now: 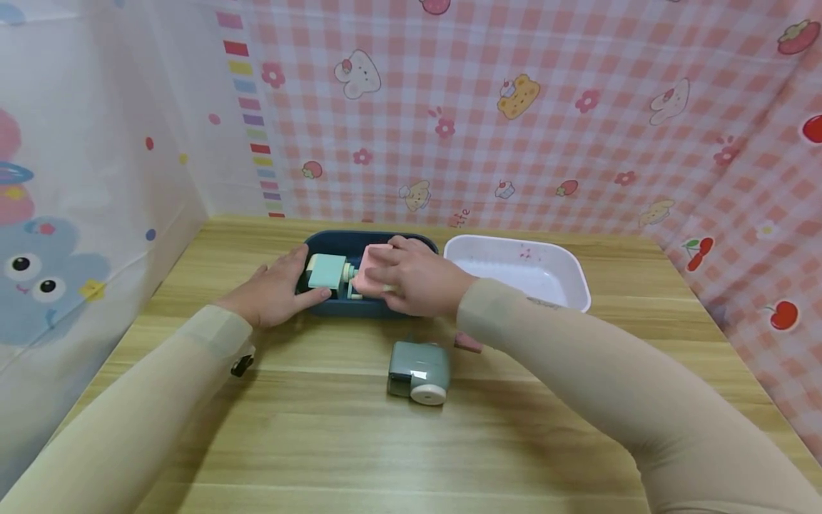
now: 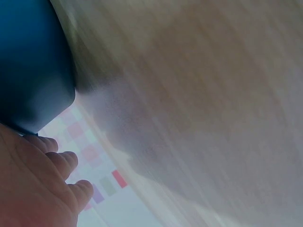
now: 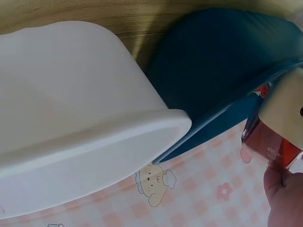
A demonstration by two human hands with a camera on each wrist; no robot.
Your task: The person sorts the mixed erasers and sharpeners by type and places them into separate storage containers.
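My right hand (image 1: 420,275) grips a pink pencil sharpener (image 1: 369,271) over the right part of a navy blue tub (image 1: 359,308). In the right wrist view this sharpener shows a cream face (image 3: 286,106) and a see-through red drawer (image 3: 272,144), with a fingertip at the drawer's edge. A mint green pencil sharpener (image 1: 326,271) lies in the tub's left part, its round knob towards the pink one. My left hand (image 1: 276,289) rests at the tub's left end, thumb stretched along the front beside the mint sharpener. In the left wrist view its fingers reach past the tub's wall (image 2: 33,71).
A white tub (image 1: 581,285) stands right of the navy one, their rims close together. Nearer on the wooden table (image 1: 289,428) sits a grey-green pencil sharpener (image 1: 420,364) with a white round knob. A small dark pink piece (image 1: 468,342) lies by my right forearm. Patterned cloth (image 1: 449,107) hangs behind.
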